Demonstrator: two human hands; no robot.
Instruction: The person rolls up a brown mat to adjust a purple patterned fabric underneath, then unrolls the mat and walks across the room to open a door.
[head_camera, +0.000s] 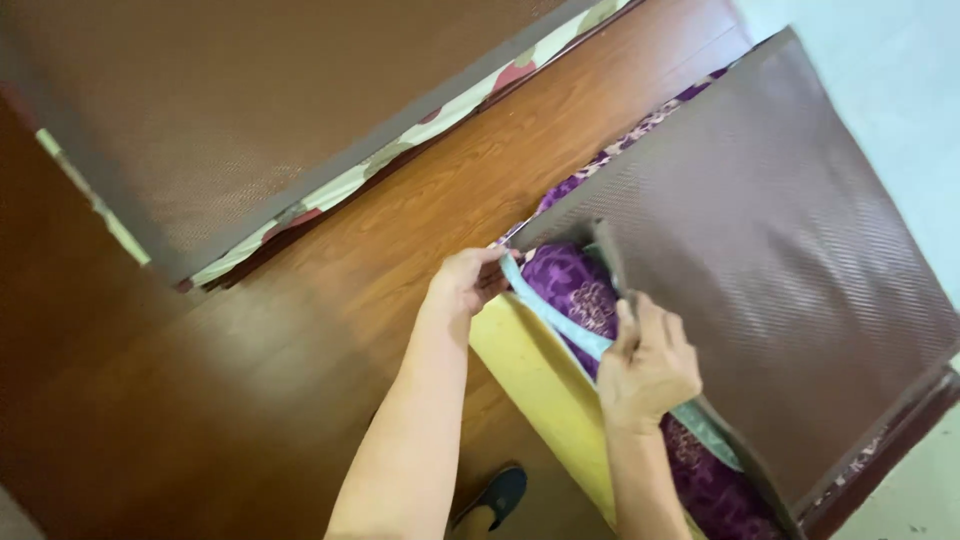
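A brown woven mat (770, 250) lies over a mattress with a purple patterned cover (575, 290) and a yellow foam side (530, 375). My left hand (468, 282) pinches the corner of the cover and a pale blue edging strip (560, 320) near the mat's corner. My right hand (648, 365) grips the same blue strip and the mat's edge lower down. The strip stretches between both hands. The purple cover shows in the gap under the lifted mat edge.
A second brown mat (220, 110) with a floral edged mattress (400, 150) lies on the left. A wooden floor (250, 370) runs between them. My foot in a dark slipper (495, 497) stands at the bottom. A pale tiled floor (900, 90) is at the right.
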